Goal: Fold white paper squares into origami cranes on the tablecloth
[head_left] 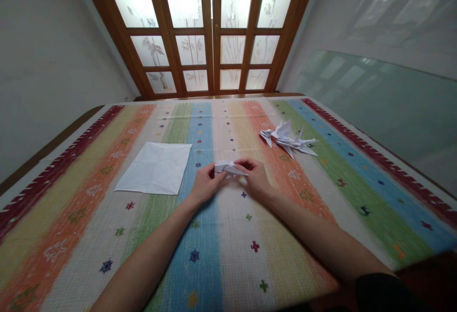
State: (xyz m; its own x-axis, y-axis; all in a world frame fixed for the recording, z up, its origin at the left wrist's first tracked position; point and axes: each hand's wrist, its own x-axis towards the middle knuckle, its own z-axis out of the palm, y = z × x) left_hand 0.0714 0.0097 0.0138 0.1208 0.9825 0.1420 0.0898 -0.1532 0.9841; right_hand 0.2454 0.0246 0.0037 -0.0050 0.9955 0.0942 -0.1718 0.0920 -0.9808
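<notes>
A small piece of folded white paper [231, 168] is held between my two hands, just above the middle of the table. My left hand [208, 181] pinches its left end, with the thumb in front. At the other end, the fingers of my right hand [254, 176] are closed on the paper near its pointed tip. Left of my hands lies a flat white sheet of paper [155, 169] with faint creases. Several folded white paper cranes [287, 139] lie in a cluster to the right, beyond my right hand.
A striped, patterned tablecloth [117, 236] covers the table. Wooden doors with frosted panes [210, 31] stand beyond the far edge. A white wall [46, 55] is on the left, and a pale green glass panel [378, 97] leans along the right.
</notes>
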